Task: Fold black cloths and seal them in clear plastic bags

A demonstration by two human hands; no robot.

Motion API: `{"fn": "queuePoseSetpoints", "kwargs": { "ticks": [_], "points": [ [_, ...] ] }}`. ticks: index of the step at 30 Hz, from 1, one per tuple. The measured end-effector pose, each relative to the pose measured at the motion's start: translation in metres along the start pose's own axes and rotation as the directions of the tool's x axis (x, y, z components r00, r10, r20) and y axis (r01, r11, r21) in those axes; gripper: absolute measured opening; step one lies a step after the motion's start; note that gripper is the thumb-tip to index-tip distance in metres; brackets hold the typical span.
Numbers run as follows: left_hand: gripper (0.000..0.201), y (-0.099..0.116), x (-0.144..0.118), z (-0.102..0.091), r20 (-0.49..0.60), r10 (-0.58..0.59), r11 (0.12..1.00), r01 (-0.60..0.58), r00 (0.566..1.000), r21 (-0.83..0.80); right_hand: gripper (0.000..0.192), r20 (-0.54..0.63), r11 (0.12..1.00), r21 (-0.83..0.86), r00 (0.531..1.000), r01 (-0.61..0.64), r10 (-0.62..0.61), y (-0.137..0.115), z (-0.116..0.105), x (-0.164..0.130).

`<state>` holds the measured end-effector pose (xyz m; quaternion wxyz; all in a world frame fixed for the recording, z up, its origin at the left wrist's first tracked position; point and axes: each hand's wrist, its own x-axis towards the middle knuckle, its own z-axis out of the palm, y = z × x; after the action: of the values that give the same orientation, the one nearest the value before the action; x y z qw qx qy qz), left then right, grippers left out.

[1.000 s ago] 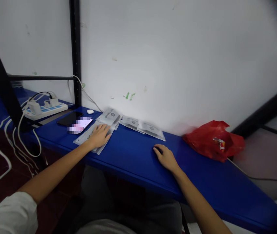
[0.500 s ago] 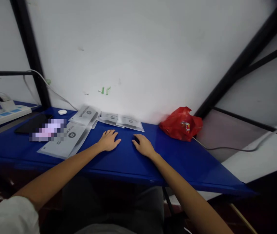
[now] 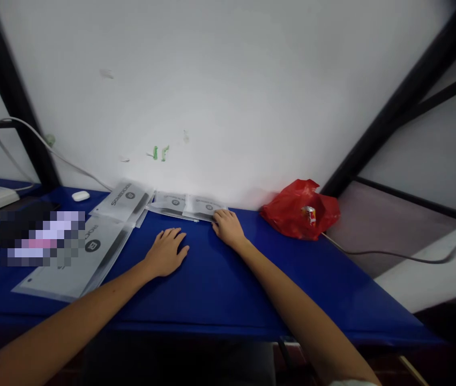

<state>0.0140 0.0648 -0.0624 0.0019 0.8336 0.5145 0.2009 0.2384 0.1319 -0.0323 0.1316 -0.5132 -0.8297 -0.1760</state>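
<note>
While the left hand [image 3: 166,252] lies flat, fingers spread, on the blue worktop [image 3: 219,284], the right hand [image 3: 228,228], at its two o'clock, rests open-fingered on the small packets [image 3: 187,205] by the wall; a crumpled red bag [image 3: 300,214] hides most of its contents.

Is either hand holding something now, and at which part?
Nothing is held. The right hand lies with its fingertips on the right end of the packets by the wall; the left hand rests flat on the blue table.

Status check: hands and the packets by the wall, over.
Left hand flat on blue table, open, empty. Right hand fingertips on flat grey printed packets by the wall, no grasp visible. Crumpled red plastic bag right of it, apart.
</note>
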Motion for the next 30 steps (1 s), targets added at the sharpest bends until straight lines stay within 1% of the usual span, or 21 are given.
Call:
{"fn": "queuePoseSetpoints", "kwargs": {
  "ticks": [3,6,9,12,15,17,19,21,22,24,26,30],
  "points": [
    [0.043,-0.001,0.0,0.0,0.003,0.002,1.0,-0.002,1.0,0.0,0.021,0.04,0.996,-0.057,0.997,0.068,-0.066,-0.001,-0.002,0.005],
    [0.043,0.001,-0.001,-0.003,0.012,0.0,1.0,0.0,1.0,-0.003,0.022,0.071,0.992,-0.072,0.993,0.101,-0.095,-0.003,-0.005,0.007],
    [0.04,0.005,-0.002,-0.009,-0.036,0.044,0.999,-0.044,0.998,0.005,0.023,0.073,0.991,-0.058,0.991,0.118,-0.113,-0.008,-0.01,0.001],
    [0.042,0.01,-0.005,-0.015,-0.115,0.134,0.99,-0.129,0.984,0.05,0.023,0.051,0.989,-0.041,0.989,0.14,-0.138,-0.018,-0.018,-0.015],
    [0.042,0.016,-0.007,-0.021,-0.153,0.239,0.966,-0.22,0.959,0.132,0.022,0.017,0.982,-0.009,0.982,0.19,-0.19,-0.033,-0.029,-0.038],
    [0.039,0.02,-0.01,-0.025,-0.138,0.327,0.931,-0.295,0.935,0.214,0.021,-0.014,0.974,0.021,0.974,0.226,-0.226,-0.045,-0.038,-0.055],
    [0.035,0.023,-0.014,-0.03,-0.065,0.419,0.876,-0.384,0.906,0.29,0.02,-0.058,0.968,0.062,0.969,0.243,-0.24,-0.055,-0.046,-0.07],
    [0.032,0.026,-0.019,-0.034,0.041,0.475,0.825,-0.461,0.879,0.327,0.02,-0.11,0.964,0.112,0.967,0.24,-0.228,-0.064,-0.052,-0.081],
    [0.032,0.027,-0.022,-0.036,0.082,0.484,0.81,-0.482,0.871,0.334,0.02,-0.135,0.963,0.139,0.967,0.233,-0.214,-0.068,-0.054,-0.086],
    [0.032,0.026,-0.028,-0.038,0.118,0.474,0.806,-0.483,0.873,0.341,0.021,-0.181,0.957,0.193,0.966,0.218,-0.184,-0.073,-0.054,-0.092],
    [0.031,0.023,-0.032,-0.04,0.096,0.449,0.818,-0.452,0.888,0.355,0.02,-0.222,0.949,0.25,0.965,0.193,-0.138,-0.075,-0.051,-0.095],
    [0.035,0.013,-0.035,-0.043,0.024,0.388,0.845,-0.366,0.921,0.39,0.023,-0.287,0.935,0.343,0.958,0.092,0.011,-0.068,-0.045,-0.098]
  ]
}}
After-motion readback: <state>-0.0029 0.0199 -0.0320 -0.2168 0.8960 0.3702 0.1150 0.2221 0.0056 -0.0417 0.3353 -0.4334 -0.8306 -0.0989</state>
